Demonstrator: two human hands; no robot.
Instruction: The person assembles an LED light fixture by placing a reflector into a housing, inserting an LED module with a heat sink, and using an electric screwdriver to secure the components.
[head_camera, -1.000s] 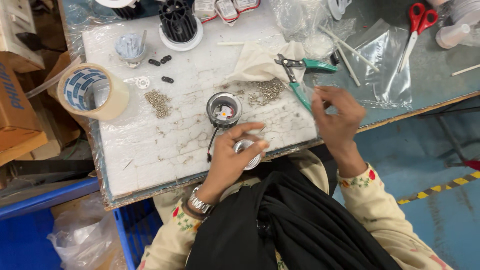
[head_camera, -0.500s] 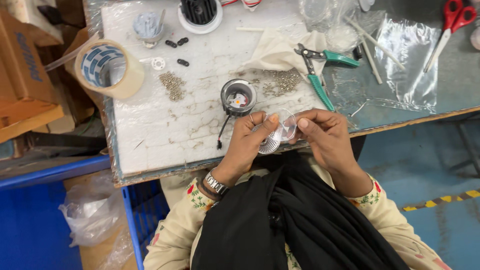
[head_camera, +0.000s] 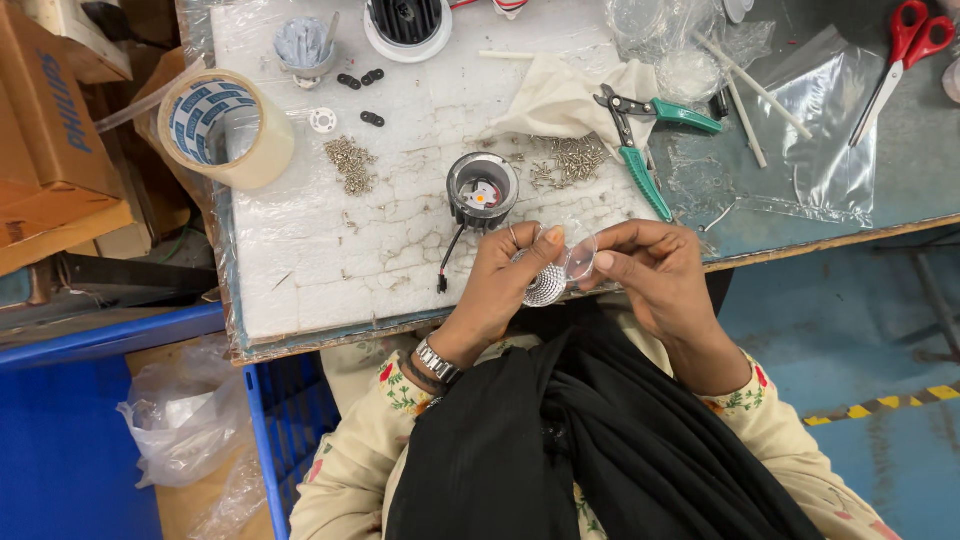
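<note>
My left hand (head_camera: 505, 275) grips a small silvery faceted reflector cup (head_camera: 545, 288) near the table's front edge. My right hand (head_camera: 650, 268) pinches a clear round lens disc (head_camera: 580, 262) that touches the cup's rim. Just beyond my hands stands a dark round lamp housing (head_camera: 482, 189) with a white and orange part inside and a black wire trailing toward me. Two heaps of small screws (head_camera: 350, 163) (head_camera: 570, 160) lie on the white board (head_camera: 330, 260).
Green-handled pliers (head_camera: 645, 130) rest by a cream cloth (head_camera: 560, 100). A tape roll (head_camera: 220, 125) sits at the left, red scissors (head_camera: 895, 50) at the far right, clear plastic bags (head_camera: 820, 140) between. A blue crate (head_camera: 280, 430) stands below the table.
My right hand came back from the pliers and joined the left in front of me. It now holds a clear disc against the reflector cup. The view shifted slightly.
</note>
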